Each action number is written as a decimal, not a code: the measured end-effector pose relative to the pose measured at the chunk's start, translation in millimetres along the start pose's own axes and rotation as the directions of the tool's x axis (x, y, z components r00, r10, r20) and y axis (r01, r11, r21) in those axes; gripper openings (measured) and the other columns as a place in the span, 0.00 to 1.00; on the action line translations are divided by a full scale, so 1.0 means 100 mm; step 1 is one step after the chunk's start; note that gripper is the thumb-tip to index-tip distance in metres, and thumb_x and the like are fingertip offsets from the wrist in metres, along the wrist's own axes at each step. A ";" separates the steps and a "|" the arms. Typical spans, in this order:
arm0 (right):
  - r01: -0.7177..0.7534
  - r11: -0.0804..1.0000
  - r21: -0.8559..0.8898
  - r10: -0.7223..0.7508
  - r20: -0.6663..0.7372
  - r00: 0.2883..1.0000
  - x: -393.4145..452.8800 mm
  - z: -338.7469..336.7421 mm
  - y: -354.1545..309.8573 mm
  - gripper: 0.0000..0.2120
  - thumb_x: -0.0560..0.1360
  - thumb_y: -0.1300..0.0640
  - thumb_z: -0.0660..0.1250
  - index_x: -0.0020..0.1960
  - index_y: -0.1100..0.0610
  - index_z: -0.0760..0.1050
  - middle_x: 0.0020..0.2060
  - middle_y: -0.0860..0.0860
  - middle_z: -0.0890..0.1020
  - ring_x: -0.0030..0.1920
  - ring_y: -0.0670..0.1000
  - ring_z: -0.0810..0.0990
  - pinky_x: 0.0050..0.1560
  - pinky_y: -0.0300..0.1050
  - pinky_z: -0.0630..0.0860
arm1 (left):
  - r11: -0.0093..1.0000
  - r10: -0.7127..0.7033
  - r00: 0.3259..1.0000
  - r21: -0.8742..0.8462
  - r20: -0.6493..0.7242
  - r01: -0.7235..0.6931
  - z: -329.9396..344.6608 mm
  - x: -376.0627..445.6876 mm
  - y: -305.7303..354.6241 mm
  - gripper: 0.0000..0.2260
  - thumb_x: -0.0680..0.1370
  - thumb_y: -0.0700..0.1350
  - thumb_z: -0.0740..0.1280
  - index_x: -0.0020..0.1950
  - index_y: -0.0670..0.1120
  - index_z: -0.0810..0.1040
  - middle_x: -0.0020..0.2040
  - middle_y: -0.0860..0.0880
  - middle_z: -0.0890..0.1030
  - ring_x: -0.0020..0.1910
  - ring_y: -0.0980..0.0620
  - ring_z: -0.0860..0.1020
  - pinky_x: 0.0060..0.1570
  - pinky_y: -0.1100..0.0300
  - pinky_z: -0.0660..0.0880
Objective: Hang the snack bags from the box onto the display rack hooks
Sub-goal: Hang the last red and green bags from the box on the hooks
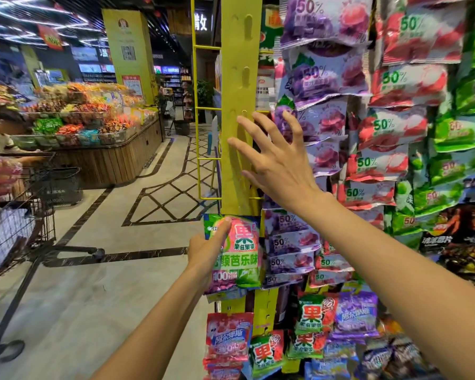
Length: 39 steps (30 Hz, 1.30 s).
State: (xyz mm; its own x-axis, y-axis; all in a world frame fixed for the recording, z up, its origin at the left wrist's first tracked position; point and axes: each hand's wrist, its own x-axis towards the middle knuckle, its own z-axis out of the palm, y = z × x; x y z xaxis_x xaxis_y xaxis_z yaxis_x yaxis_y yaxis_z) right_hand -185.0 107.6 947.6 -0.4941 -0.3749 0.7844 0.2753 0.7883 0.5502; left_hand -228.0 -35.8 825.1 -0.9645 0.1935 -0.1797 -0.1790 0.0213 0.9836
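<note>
My left hand (207, 249) pinches the pink-green bag (242, 250) just below the yellow strip (240, 105), my right hand (274, 160) lies spread and empty against the strip, so I judge the hanging step continues: next the bag's hole must meet a hook.

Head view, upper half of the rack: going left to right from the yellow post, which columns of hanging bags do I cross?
Yellow slotted post → purple bags → red bags → green bags, with the open right hand spread over the post's right edge.
</note>
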 end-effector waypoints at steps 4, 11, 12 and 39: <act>0.020 1.000 -0.019 -0.020 -0.015 1.000 0.02 0.00 0.00 0.28 0.65 0.47 0.74 0.63 0.51 0.74 0.68 0.55 0.72 0.69 0.55 0.69 0.67 0.59 0.51 | 0.999 0.031 0.998 -0.029 0.046 -0.030 0.02 -0.02 0.00 0.22 0.68 0.60 0.72 0.48 0.42 0.81 0.43 0.42 0.85 0.41 0.46 0.84 0.48 0.49 0.80; 0.062 0.998 0.021 -0.061 -0.053 0.997 0.11 0.04 -0.01 0.25 0.65 0.51 0.75 0.60 0.56 0.75 0.66 0.56 0.74 0.68 0.55 0.70 0.67 0.52 0.56 | 0.988 0.131 0.990 -0.073 -0.050 -0.135 0.15 -0.03 0.30 0.20 0.71 0.59 0.71 0.33 0.44 0.74 0.33 0.48 0.77 0.36 0.50 0.76 0.44 0.57 0.70; 0.061 0.997 0.038 -0.059 -0.056 0.997 0.12 0.05 -0.02 0.25 0.65 0.51 0.75 0.60 0.56 0.74 0.66 0.57 0.74 0.68 0.56 0.71 0.66 0.51 0.58 | 0.991 0.117 0.991 -0.062 -0.061 -0.120 0.15 0.00 0.28 0.20 0.70 0.60 0.71 0.34 0.44 0.74 0.34 0.47 0.77 0.37 0.51 0.75 0.45 0.56 0.70; 0.022 0.911 0.411 -0.011 -0.030 0.999 -0.31 -0.12 -0.18 0.22 0.72 0.58 0.68 0.64 0.63 0.73 0.65 0.61 0.73 0.67 0.59 0.71 0.67 0.51 0.65 | 0.736 0.426 0.903 0.561 0.051 -0.379 -0.22 -0.50 -0.33 0.13 0.75 0.55 0.67 0.49 0.46 0.78 0.38 0.52 0.80 0.37 0.52 0.78 0.33 0.62 0.71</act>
State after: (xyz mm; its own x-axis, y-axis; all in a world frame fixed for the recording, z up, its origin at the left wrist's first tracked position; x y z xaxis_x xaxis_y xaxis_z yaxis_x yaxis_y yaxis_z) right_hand -165.2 99.3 916.9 -0.4717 -0.3981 0.7868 -0.0994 0.9106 0.4011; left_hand -178.6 -67.9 801.5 -0.9375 0.2336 0.2577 0.3426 0.4924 0.8001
